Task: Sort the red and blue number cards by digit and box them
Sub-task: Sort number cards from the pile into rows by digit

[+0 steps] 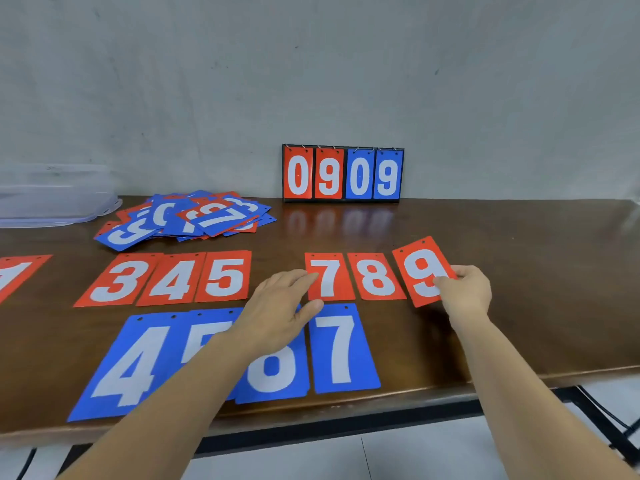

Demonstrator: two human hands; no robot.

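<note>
Red cards lie in a row on the table: 3 (pixel 119 279), 4 (pixel 174 278), 5 (pixel 225 276), a gap, then 7 (pixel 330 276) and 8 (pixel 375 277). My right hand (pixel 465 292) pinches the red 9 card (pixel 420 268) at its right edge, tilted, beside the 8. My left hand (pixel 277 310) lies flat with fingertips touching the red 7's left edge. Below sit blue cards 4 (pixel 135 362), 5 (pixel 207 334), a partly hidden one (pixel 277 372) and 7 (pixel 341 348). A mixed heap of cards (pixel 187 218) lies behind.
A small scoreboard stand (pixel 343 173) reading 0909 leans at the wall. A clear plastic box (pixel 52 202) sits at the far left. Part of another red card (pixel 17 275) shows at the left edge. The table's front edge (pixel 450 393) runs close to the blue row.
</note>
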